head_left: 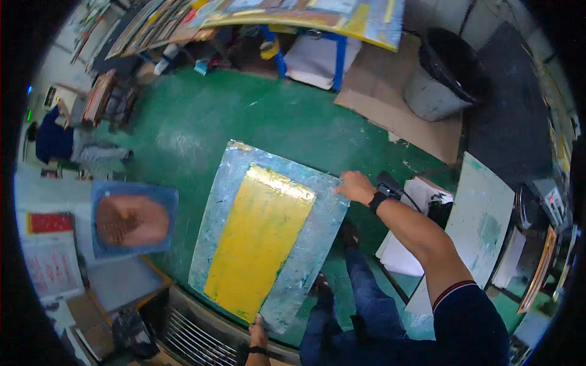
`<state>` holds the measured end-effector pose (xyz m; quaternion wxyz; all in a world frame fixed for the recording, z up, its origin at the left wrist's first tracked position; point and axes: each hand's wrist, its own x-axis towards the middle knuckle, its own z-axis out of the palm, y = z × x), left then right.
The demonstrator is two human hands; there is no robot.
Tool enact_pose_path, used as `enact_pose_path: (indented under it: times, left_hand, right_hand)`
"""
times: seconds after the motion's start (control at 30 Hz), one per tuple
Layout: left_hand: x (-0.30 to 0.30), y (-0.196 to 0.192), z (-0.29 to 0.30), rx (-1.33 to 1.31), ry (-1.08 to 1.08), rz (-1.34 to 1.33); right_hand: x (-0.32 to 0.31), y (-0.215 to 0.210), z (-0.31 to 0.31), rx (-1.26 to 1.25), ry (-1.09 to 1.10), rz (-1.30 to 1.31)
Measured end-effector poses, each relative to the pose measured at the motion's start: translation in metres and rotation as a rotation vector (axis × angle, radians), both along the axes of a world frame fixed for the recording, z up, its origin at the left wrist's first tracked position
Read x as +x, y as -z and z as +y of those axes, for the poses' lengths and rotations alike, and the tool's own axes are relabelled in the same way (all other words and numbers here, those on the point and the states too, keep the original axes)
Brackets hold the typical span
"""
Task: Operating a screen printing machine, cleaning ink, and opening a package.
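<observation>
I hold a large flat board [217, 201], grey-blue and smeared, tilted in front of me above the floor. A wide yellow rectangle [262, 238] covers its middle, shiny at the far end. My right hand [357, 188] is closed on the board's far right corner, its arm stretched out and a dark watch on the wrist. At the near edge, close to the yellow area's lower end, my left hand [258, 334] is closed on the board. The fingers of both hands are partly hidden by the board.
Green floor [183, 116] surrounds the board. A slatted metal rack [201, 338] lies at the near left, beside a blue tray [175, 213]. Far off stand a paint-stained worktable [293, 24] and a grey bin [436, 91]. Another person [55, 137] works at the far left.
</observation>
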<state>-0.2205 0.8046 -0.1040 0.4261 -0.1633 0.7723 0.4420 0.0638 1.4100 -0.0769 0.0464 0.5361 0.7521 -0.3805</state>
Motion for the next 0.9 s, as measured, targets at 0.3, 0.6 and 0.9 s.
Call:
enact_pose_path:
  times: [0.3,0.6,0.9]
  left_hand:
    - [0.004,-0.051,0.122,-0.033,0.232,-0.106]
    - [-0.055,-0.086,0.105,0.079,0.914,-0.317]
    - [-0.302,-0.097,-0.113,0.653,0.717,-1.147]
  right_hand:
    - [0.121,-0.006,0.023,0.050,0.246,-0.138]
    - [0.123,-0.036,-0.043,0.310,0.380,0.039]
    - [-0.167,0.005,-0.491,0.220,0.879,0.631]
